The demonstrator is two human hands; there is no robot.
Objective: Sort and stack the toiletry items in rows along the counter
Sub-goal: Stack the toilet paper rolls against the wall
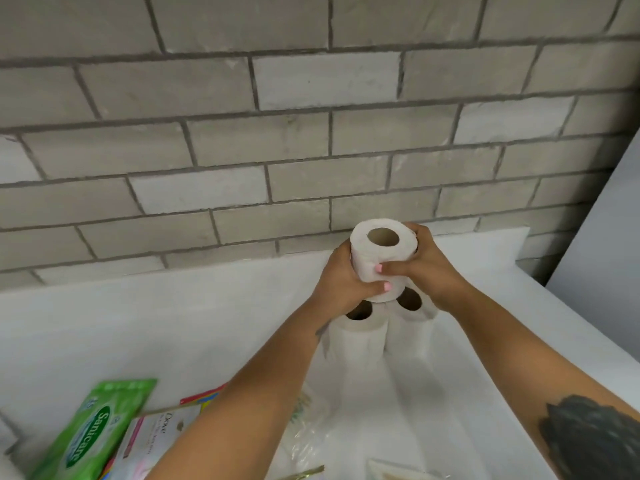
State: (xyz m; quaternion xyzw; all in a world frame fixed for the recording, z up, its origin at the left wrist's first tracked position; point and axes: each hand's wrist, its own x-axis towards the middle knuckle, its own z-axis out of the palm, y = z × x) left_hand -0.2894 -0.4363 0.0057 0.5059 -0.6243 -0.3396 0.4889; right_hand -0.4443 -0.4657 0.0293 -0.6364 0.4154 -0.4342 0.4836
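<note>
At the far right of the desk (pixel 138 323), the left hand (pixel 341 282) and right hand (pixel 427 268) clasp a toilet roll (pixel 381 258) from either side, thumbs across its near face. It sits upright above two upright rolls (pixel 360 337) standing side by side. Near left lie a green wipes pack (pixel 93 431) and a soap box (pixel 152 441).

toilet paper rolls: three are showing — one held roll (pixel 382 259), two standing rolls (pixel 360 336) (pixel 412 327)
green wipes packs (pixel 93 431): one is lying near the counter's front-left edge
Dove boxes (pixel 156 438): one is lying beside it
hands: two are showing, left (pixel 341 282) and right (pixel 429 268)
</note>
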